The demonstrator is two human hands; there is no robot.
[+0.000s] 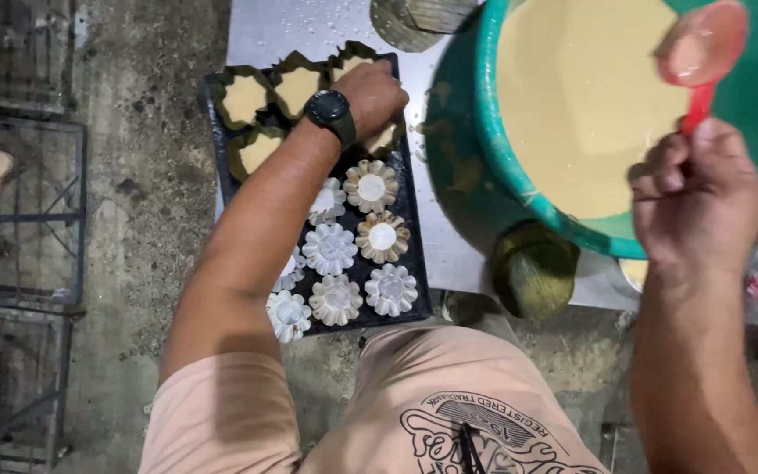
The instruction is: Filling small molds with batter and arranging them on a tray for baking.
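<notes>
The fingers [389, 86] of my left hand [370, 95] are curled down onto a leaf-lined mould [382, 139] at the far right corner of the black tray [405, 197]; I cannot tell if they pinch it. The fingers [673, 162] of my right hand [697, 200] are closed around the handle of a red ladle [704, 48], which is above the batter [581, 96] in the green bowl [747, 114]. Empty fluted moulds [331, 248] fill the near part of the tray on the worktop [265, 31].
</notes>
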